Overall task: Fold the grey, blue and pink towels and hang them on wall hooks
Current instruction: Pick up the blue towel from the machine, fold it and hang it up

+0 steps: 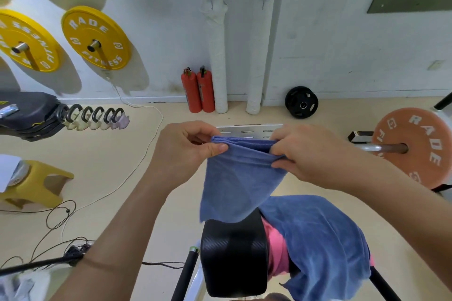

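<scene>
A folded grey-blue towel (pixel 241 178) hangs in the air in front of me. My left hand (pixel 188 149) pinches its top left corner and my right hand (pixel 310 154) pinches its top right corner. Its lower edge hangs just above a black padded bench (pixel 233 259). A darker blue towel (pixel 322 244) lies draped over the bench's right side, with a pink towel (pixel 276 249) partly hidden beneath it. Two small wall hooks (pixel 211 1) (pixel 263 0) stick out of the white wall high up, straight ahead.
Two red fire extinguishers (pixel 198 90) and white wrapped pipes (pixel 217 56) stand against the wall. Yellow weight plates (pixel 95 38) hang at left, an orange plate on a barbell (pixel 415 146) sits at right. A yellow stool (pixel 34 183) and cables (pixel 61 217) lie on the floor at left.
</scene>
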Tool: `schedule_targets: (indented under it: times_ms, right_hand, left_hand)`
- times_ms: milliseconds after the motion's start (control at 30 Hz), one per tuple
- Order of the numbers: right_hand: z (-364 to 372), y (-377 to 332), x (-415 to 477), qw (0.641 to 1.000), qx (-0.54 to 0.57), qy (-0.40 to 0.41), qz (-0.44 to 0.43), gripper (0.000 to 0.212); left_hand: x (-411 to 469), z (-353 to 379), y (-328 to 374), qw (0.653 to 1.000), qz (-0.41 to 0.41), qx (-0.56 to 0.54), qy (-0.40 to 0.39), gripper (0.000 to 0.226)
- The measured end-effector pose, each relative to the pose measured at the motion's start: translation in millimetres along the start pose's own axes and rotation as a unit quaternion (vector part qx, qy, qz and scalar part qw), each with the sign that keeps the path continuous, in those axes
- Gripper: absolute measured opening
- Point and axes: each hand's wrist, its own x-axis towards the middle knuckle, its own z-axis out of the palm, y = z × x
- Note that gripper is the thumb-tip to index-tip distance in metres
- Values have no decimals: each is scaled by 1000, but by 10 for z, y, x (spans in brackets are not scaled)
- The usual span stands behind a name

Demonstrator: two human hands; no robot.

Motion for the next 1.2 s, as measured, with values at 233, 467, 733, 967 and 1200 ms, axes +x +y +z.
schedule_targets:
  times_ms: [233,467,733,967,1200]
  right_hand:
    - [5,62,-9,976,193,85,48,21]
    - [-91,54,62,986,109,58,113,9]
    - [-41,163,95,981,150,-6,121,14]
    - [52,-236,478,956,284,12,67,16]
    - [101,-746,664,963,258,75,-16,12]
  left_hand:
    - [-8,-10,-59,997,50,29,58,29]
    - [-93,42,-6,987,120,85,72,36]
    - [-99,108,-44,976,171,113,66,31]
    - [-125,114,-75,987,121,94,44,45]
    - [-314,-506,-213,998,51,26,-21,49]
